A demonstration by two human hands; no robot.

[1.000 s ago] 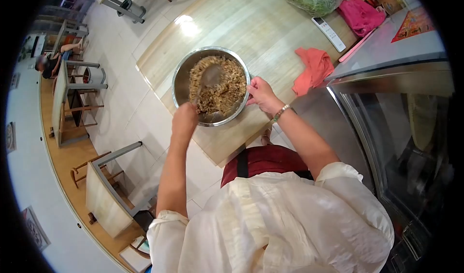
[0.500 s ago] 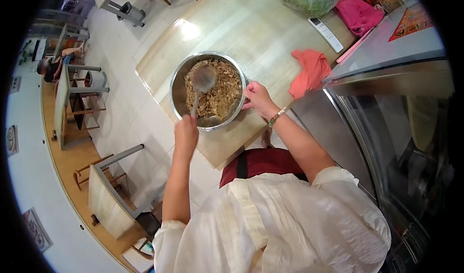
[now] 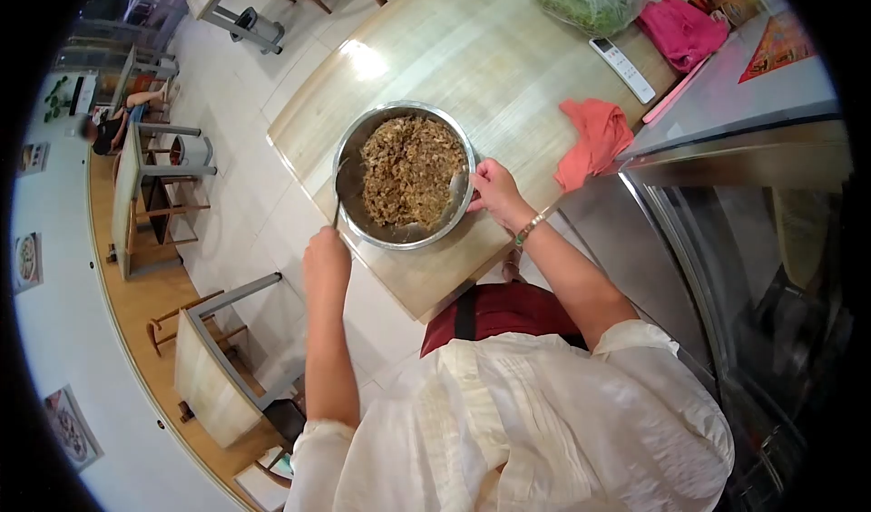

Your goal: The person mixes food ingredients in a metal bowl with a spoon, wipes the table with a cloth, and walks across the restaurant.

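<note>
Precariously, a wide metal bowl [image 3: 381, 234] of brown, crumbly mixture [image 3: 410, 172] is sitting near the corner of a pale wooden desk [image 3: 454, 68], its lower left side coming close to the edge. The left hand [image 3: 327, 260] is closing its grip around the handle of a spoon [image 3: 337, 207], which is leaning along the bowl's left inner wall; its head is not showing clearly. The right hand [image 3: 495, 195] is pinching the opposite rim, its fingers partly hiding behind the metal.

That single pinch is apparently doing most of the steadying, and it is leaving the bowl open to trouble: were the right grip slipping, a hard push from the spoon could be spinning the bowl or nudging it over the edge towards the tiled floor [image 3: 299, 195]. With the spoon standing so near the rim, an outward flick could be scattering crumbs over the side, and prying against the wall could be tilting the bowl.

Farther off, a coral cloth [image 3: 592, 140] and a white remote control [image 3: 623, 69] are lying well apart from the bowl, looking unlikely to be interfering.
</note>
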